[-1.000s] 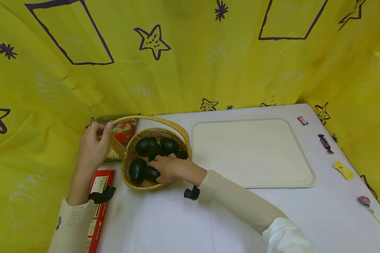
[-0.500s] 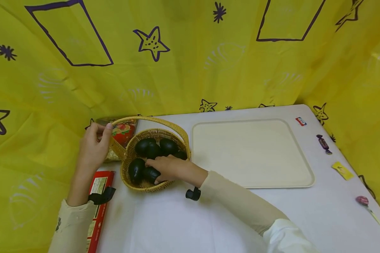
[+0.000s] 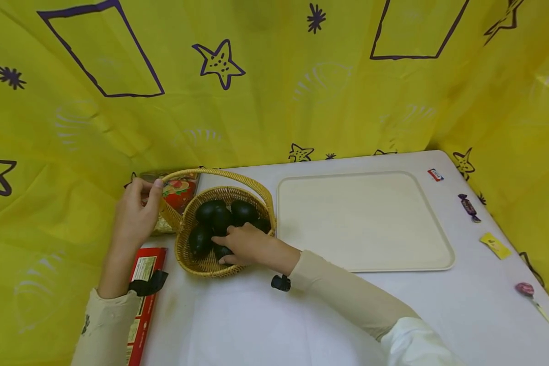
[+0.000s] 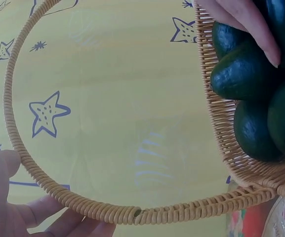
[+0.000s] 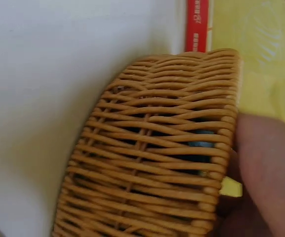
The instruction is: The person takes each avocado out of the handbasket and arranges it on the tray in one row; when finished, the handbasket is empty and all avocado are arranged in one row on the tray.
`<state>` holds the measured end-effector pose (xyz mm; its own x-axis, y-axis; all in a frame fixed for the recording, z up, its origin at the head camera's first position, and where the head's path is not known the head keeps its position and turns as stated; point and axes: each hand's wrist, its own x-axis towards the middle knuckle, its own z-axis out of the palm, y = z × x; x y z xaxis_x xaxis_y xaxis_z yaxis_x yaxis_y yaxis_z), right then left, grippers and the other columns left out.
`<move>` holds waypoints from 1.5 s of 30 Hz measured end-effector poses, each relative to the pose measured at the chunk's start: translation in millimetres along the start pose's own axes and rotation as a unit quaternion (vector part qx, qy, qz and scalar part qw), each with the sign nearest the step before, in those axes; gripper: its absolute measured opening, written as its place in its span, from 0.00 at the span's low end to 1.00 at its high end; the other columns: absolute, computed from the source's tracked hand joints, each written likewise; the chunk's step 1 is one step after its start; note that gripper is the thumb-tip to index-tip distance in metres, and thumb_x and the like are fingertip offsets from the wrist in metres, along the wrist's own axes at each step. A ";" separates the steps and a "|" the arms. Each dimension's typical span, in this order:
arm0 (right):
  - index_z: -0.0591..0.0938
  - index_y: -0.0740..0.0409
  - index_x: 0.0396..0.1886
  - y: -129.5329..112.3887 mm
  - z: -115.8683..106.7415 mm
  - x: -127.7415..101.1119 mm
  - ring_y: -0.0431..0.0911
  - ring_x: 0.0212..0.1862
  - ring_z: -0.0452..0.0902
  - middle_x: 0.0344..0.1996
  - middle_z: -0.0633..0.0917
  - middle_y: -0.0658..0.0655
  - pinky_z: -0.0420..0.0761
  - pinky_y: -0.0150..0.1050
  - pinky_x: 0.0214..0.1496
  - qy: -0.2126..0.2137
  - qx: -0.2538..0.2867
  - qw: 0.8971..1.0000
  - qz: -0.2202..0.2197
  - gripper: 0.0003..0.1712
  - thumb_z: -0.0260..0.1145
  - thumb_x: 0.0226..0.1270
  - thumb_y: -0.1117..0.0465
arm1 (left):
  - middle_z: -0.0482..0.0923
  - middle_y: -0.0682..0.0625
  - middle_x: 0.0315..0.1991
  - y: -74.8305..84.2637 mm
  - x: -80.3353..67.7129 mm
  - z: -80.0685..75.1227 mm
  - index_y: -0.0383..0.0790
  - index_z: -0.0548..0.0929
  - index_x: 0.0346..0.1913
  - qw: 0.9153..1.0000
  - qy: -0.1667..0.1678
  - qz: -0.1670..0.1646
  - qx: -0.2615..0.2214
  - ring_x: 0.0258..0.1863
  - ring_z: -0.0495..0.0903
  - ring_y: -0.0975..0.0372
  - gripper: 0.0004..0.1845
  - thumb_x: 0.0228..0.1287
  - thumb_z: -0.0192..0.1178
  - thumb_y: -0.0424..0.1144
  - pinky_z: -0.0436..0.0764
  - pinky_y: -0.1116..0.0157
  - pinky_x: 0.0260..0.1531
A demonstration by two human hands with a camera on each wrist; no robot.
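Note:
A woven basket (image 3: pixel 206 266) with a hoop handle (image 3: pixel 229 175) stands at the table's left and holds several dark green avocados (image 3: pixel 243 209). My left hand (image 3: pixel 134 216) pinches the handle at its far left end. In the left wrist view the thumb and fingers (image 4: pixel 58 219) wrap the handle (image 4: pixel 14 123). My right hand (image 3: pixel 242 244) reaches inside the basket, its fingers curled round a front avocado (image 3: pixel 222 251) that is mostly hidden under it. The left wrist view shows those fingers (image 4: pixel 246 19) lying over an avocado (image 4: pixel 246 74). The right wrist view shows mainly the basket wall (image 5: pixel 157 148).
A cream tray (image 3: pixel 361 218) lies right of the basket. A red box (image 3: pixel 142 300) and a printed snack bag (image 3: pixel 178 190) sit to its left. Small wrapped sweets (image 3: pixel 468 207) and a lollipop (image 3: pixel 526 291) lie along the right edge. Yellow cloth walls surround the table.
My right hand has slid a little deeper into the basket and now covers most of the front avocado. The left hand has stayed on the handle.

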<state>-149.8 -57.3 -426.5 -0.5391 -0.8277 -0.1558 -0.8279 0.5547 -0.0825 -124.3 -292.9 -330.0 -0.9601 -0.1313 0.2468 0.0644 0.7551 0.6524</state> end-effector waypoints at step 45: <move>0.71 0.55 0.79 3.8 -5.6 13.3 0.47 0.71 0.75 0.70 0.80 0.56 0.74 0.47 0.73 -0.068 0.134 0.988 0.040 0.46 0.78 0.67 0.47 | 0.74 0.31 0.56 -1.6 -0.2 1.8 0.27 0.74 0.56 1.000 0.003 0.012 -0.001 0.55 0.74 0.42 0.29 0.86 0.45 0.56 0.70 0.50 0.50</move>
<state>-161.0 -66.7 -423.3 -0.5611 -0.7711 -0.3008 -0.7026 0.6358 -0.3194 -124.6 -292.9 -332.3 -0.9564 -0.1173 0.2675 0.0885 0.7563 0.6482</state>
